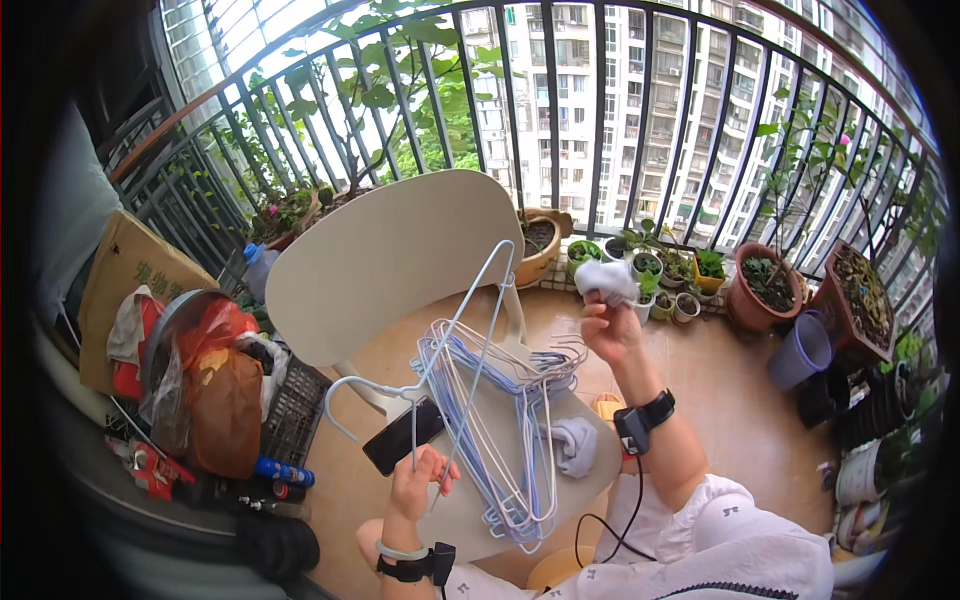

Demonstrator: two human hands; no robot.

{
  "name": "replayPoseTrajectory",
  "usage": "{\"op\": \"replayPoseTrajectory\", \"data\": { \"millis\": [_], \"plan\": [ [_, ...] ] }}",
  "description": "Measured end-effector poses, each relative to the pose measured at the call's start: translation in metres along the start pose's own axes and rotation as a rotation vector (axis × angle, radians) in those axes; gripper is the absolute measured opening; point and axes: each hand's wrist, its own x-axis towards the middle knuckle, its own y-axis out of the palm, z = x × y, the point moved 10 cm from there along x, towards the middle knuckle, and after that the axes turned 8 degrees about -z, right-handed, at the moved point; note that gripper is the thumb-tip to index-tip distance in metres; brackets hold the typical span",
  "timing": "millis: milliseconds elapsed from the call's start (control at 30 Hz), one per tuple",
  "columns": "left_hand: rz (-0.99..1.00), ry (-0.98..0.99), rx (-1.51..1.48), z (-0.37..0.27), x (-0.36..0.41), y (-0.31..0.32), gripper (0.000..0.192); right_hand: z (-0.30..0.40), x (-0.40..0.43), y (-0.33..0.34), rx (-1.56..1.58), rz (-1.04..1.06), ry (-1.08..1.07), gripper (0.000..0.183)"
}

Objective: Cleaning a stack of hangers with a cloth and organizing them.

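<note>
My left hand (421, 480) grips a light blue wire clothes hanger (469, 300) by its lower part, and the hanger stands up over the chair seat with its hook to the left. Raised to the right, my right hand (616, 330) holds a crumpled white cloth (606, 280) between its fingers. A tangled pile of blue, white and pinkish hangers (495, 420) lies on the seat of a beige chair (397, 255). Under the held hanger rests a black smartphone (405, 435). Beside the pile sits a bunched grey cloth (577, 446).
A black balcony railing (555, 112) curves behind the chair. Potted plants (765, 277) line its foot, and a purple bucket (801, 349) stands at right. To the left are cardboard (142, 277), a dark plastic crate (296, 409) and bags (225, 397). A cable (592, 525) hangs from my right wrist device.
</note>
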Motion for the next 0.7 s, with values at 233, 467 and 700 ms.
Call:
{"op": "replayPoseTrajectory", "data": {
  "millis": [233, 467, 700],
  "plan": [
    [0.024, -0.013, 0.017, 0.003, 0.001, 0.008, 0.043, 0.029, -0.033, 0.049, -1.457, -0.071, -0.88, 0.027],
    [0.039, -0.063, 0.015, 0.007, 0.0, 0.01, 0.042, -0.023, -0.019, 0.034, -0.434, 0.192, -0.141, 0.032],
    [0.074, -0.156, 0.044, 0.021, -0.003, 0.016, 0.039, -0.034, -0.038, 0.068, -0.191, 0.294, -0.087, 0.049]
  ]
}}
